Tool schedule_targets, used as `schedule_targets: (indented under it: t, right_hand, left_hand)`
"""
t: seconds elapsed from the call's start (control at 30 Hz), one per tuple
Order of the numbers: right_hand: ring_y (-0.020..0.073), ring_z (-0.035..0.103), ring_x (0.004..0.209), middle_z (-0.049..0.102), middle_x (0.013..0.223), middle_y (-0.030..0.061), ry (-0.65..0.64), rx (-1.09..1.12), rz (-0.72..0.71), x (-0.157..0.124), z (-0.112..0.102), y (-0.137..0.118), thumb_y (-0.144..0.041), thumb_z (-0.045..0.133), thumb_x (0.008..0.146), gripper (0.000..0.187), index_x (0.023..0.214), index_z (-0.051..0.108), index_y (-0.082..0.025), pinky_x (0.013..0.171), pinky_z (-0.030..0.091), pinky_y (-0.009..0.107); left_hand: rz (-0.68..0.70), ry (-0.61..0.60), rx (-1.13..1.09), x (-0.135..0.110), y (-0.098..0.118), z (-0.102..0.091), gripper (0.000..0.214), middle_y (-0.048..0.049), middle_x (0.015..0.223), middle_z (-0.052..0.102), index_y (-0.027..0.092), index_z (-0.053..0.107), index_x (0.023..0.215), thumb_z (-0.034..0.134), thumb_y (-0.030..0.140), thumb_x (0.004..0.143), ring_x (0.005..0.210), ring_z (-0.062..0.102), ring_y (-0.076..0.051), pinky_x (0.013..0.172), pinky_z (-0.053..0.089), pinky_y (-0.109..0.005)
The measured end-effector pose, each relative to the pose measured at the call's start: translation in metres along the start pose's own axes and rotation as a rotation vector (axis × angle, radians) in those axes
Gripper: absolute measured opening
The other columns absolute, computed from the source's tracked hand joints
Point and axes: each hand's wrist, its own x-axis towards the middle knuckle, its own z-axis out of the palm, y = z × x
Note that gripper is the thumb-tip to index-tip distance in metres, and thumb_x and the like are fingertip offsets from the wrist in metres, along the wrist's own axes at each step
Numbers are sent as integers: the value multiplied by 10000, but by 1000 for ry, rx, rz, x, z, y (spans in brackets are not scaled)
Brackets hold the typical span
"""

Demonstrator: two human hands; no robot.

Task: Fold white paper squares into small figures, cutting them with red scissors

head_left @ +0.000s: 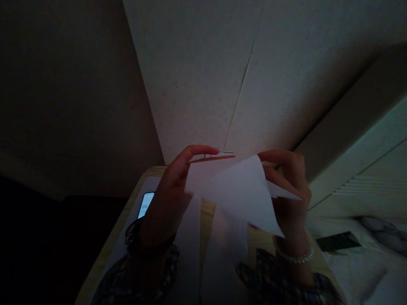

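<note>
My left hand [173, 186] is closed around the left edge of a white sheet of paper [232, 186]. Beneath its index finger a thin metallic bar [227, 152] with small posts lies just above a reddish strip [219, 158] along the paper's top edge; I cannot tell what it is. My right hand [291, 182] grips the sheet's upper right side, fingers curled behind it, with a pointed paper corner [284, 191] sticking out between them. The sheet is bent and hangs tilted above the table.
More white sheets [187, 254] lie on the light wooden table [208, 212]. A lit phone [145, 204] rests left of my left wrist. A pale wall [203, 84] rises behind the table. Lower right, a dark flat object [338, 241] lies on a pale surface. The light is dim.
</note>
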Motion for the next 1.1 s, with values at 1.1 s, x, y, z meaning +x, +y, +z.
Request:
schedule_targets:
  t: [1.1]
  right_hand:
    - [161, 643, 696, 700, 779, -3, -185, 196, 308, 10, 6, -5, -129, 616, 931, 147, 819, 637, -222, 627, 492, 261]
  left_hand:
    - [-12, 94, 140, 5, -5, 1, 278, -10, 968, 800, 188, 692, 1027, 779, 143, 767, 911, 775, -205, 850, 654, -308]
